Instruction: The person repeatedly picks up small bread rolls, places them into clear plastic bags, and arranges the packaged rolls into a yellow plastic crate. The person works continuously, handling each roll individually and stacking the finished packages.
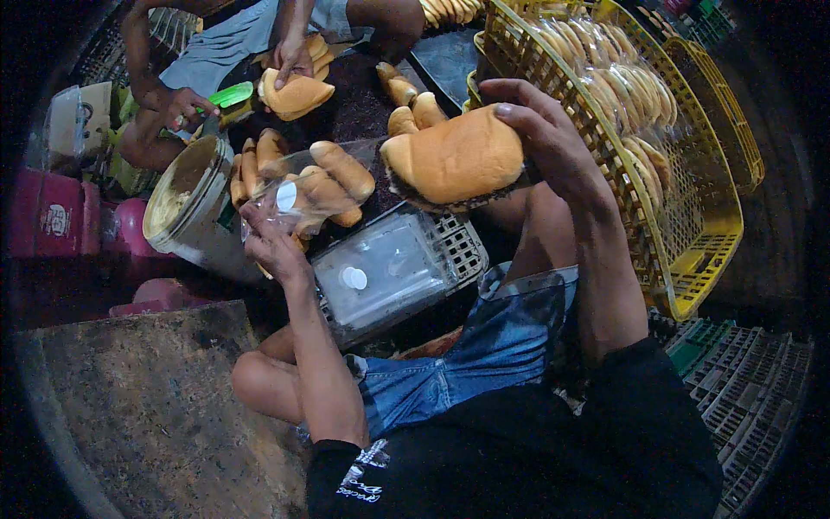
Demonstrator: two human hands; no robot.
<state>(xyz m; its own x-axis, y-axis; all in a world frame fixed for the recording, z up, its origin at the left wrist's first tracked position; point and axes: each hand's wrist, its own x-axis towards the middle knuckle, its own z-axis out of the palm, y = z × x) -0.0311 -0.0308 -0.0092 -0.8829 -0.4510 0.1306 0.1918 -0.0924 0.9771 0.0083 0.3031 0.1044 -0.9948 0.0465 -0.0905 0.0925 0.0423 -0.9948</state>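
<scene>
My right hand (553, 143) grips a golden bread roll (462, 160) by its right end, fingers over the top. Dark sprinkles cling along the roll's lower edge. My left hand (275, 246) pinches a clear plastic bag (303, 177) with a white round label; the bag stretches toward the roll. Several plain rolls (343, 170) lie behind and under the bag. Below, a stack of clear bags (380, 272) with a white label rests on an upturned crate (462, 246) before my knees.
Across from me, a co-worker holds a green spatula (232, 95) and a split bread (296, 93) over dark sprinkles. A bucket (186, 203) of pale spread stands left. On the right a yellow crate (683, 259) holds bagged breads (605, 86). A wooden board (156, 389) lies lower left.
</scene>
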